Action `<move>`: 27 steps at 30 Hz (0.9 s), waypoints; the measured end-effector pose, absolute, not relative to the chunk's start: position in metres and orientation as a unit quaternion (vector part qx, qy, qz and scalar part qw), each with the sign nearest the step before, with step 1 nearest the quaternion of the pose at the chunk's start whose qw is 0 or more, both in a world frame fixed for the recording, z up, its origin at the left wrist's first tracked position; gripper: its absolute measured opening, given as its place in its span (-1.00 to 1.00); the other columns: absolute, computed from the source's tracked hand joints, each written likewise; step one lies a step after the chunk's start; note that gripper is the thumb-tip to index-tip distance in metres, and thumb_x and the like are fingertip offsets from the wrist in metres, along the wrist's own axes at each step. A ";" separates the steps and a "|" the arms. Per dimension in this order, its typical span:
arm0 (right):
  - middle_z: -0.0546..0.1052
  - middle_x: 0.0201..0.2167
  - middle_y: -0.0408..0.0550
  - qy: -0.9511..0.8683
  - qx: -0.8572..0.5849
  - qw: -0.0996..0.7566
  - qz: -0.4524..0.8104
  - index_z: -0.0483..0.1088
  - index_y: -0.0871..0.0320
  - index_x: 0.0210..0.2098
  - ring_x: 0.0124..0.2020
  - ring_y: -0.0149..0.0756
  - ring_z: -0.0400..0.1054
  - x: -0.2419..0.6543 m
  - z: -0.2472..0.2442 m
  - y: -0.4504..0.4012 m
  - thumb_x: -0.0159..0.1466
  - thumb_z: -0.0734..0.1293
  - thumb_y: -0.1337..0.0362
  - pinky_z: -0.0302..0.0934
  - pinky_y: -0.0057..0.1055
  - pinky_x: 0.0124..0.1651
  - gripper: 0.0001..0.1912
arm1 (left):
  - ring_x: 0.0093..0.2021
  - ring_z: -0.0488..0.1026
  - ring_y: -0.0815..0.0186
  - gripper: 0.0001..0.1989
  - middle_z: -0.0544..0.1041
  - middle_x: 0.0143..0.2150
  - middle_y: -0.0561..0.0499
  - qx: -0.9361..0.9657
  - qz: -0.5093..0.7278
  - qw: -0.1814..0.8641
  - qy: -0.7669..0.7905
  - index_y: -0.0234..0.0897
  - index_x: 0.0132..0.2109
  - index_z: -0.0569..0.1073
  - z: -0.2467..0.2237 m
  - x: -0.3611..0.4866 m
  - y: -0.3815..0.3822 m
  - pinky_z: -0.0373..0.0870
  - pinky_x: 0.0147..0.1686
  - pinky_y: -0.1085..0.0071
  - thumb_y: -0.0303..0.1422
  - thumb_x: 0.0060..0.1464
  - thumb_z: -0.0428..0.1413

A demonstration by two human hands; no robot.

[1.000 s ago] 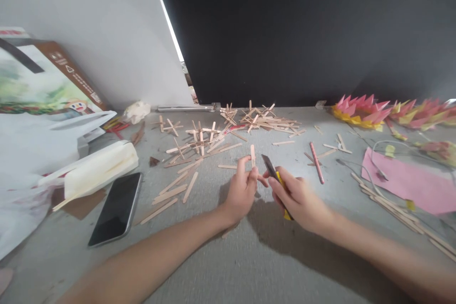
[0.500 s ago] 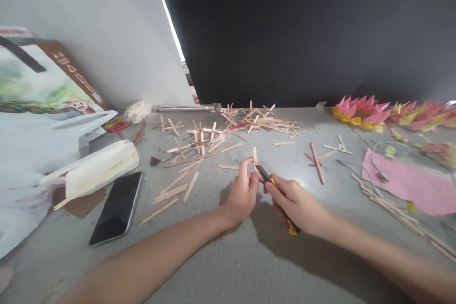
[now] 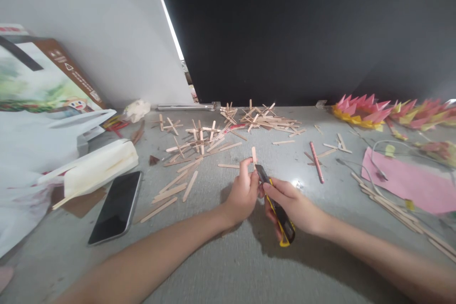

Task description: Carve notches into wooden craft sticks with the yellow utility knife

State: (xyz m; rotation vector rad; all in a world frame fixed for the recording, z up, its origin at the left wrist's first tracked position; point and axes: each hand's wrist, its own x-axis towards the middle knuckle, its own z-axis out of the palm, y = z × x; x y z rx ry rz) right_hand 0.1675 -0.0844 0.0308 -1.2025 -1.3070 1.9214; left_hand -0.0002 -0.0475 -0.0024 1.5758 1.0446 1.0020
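Pinched upright in my left hand (image 3: 241, 194) is a wooden craft stick (image 3: 254, 154), its rounded top standing above the fingers. My right hand (image 3: 292, 203) is closed around a black and yellow utility knife (image 3: 281, 218). The knife's dark tip meets the stick beside my left thumb; the blade's edge is too small to make out. Both hands are held over the grey table (image 3: 213, 266). Just beyond them lies a single loose stick (image 3: 228, 166), and farther back a heap of craft sticks (image 3: 274, 121), some joined into crosses.
To the left are a smartphone (image 3: 116, 206), a cream paper packet (image 3: 101, 164) and a white plastic bag (image 3: 32, 152). On the right lie a red patterned pencil-like stick (image 3: 316, 162), pink paper (image 3: 409, 183) with a cable, and pink-yellow folded paper pieces (image 3: 363, 113). A black panel (image 3: 313, 33) stands behind.
My right hand has turned the utility knife, so more of its yellow and black handle shows and its back end sits lower. My left hand stays in place with the craft stick.
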 end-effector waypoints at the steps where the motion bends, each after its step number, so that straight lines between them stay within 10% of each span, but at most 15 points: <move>1: 0.45 -0.55 -0.33 -0.471 -0.435 0.254 0.725 0.15 0.01 -0.13 -0.71 -0.35 0.38 0.166 0.031 -0.085 0.43 0.16 -0.30 0.30 -0.44 -0.65 -0.50 | -0.50 0.36 0.33 -0.53 0.37 -0.50 0.20 0.644 0.412 0.482 0.428 -0.22 0.29 0.15 -0.002 0.000 -0.048 0.29 -0.39 0.40 0.01 0.50 -0.15; 12: 0.41 -0.64 -0.32 -0.483 -0.326 0.244 0.775 0.20 0.05 -0.15 -0.81 -0.40 0.23 0.174 0.037 -0.077 0.45 0.19 -0.22 0.06 -0.51 -0.71 -0.55 | -0.49 0.41 0.31 -0.52 0.40 -0.51 0.21 0.637 0.413 0.519 0.392 -0.20 0.29 0.09 -0.008 -0.001 -0.048 0.33 -0.36 0.39 -0.01 0.46 -0.03; 27: 0.53 -0.25 0.01 -0.728 -0.456 0.485 0.164 0.55 0.07 -0.16 -0.31 -0.24 0.47 0.182 0.023 -0.066 0.46 0.37 0.15 0.38 -0.30 -0.25 -0.85 | -0.46 0.46 0.32 -0.66 0.57 -0.39 0.06 0.689 0.364 0.491 0.389 -0.19 0.02 0.19 -0.009 -0.005 -0.049 0.35 -0.29 0.34 0.00 0.49 -0.10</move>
